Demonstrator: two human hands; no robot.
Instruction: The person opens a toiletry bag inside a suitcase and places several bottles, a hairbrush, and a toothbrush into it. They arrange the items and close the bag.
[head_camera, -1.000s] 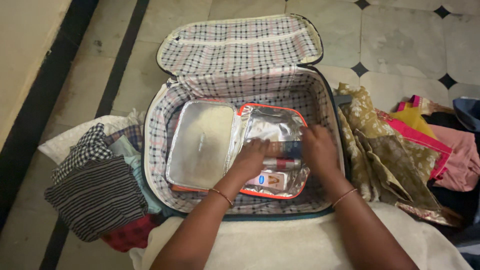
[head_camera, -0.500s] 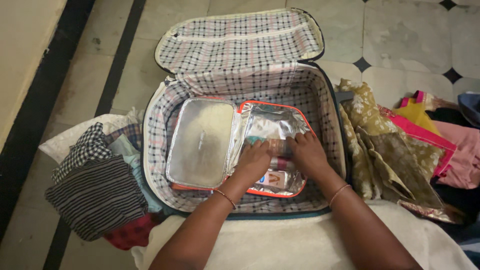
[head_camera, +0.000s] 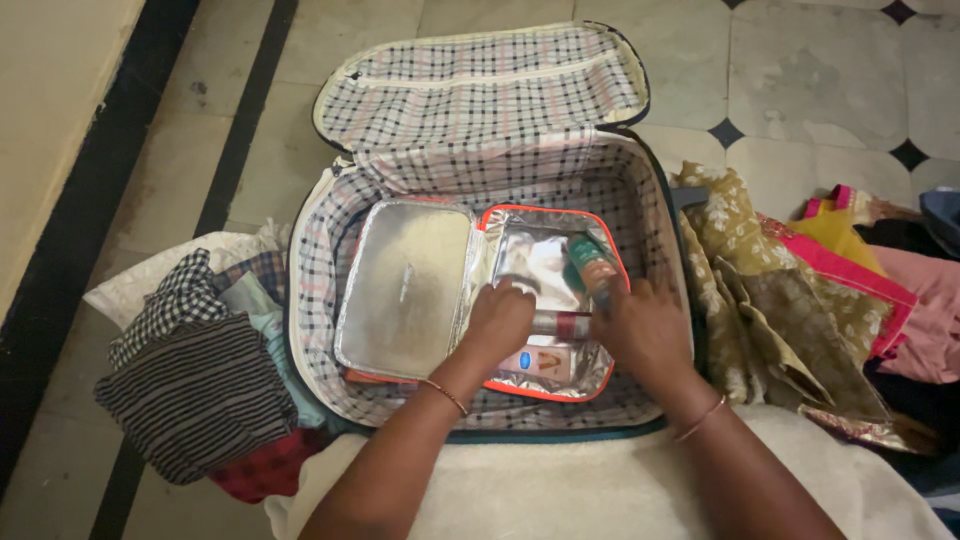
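Note:
An open suitcase (head_camera: 330, 210) with checked lining lies on the floor. Inside it sits an open orange-edged pouch (head_camera: 545, 235) with silver foil lining, its lid (head_camera: 405, 285) folded to the left. My right hand (head_camera: 645, 330) grips a green and orange tube (head_camera: 592, 262), lifted at the pouch's right side. My left hand (head_camera: 497, 322) presses on a slim red and silver tube (head_camera: 562, 322) lying across the pouch. A white and orange packet (head_camera: 540, 362) lies just below it.
Folded striped and checked clothes (head_camera: 195, 370) are stacked left of the suitcase. Olive, pink and yellow fabrics (head_camera: 790, 280) are piled on the right. A cream towel (head_camera: 560, 480) lies under my forearms. A dark-bordered ledge (head_camera: 60, 150) runs along the left.
My right hand has lifted the green and orange tube up toward the pouch's right edge. My left hand stays on the tubes in the pouch.

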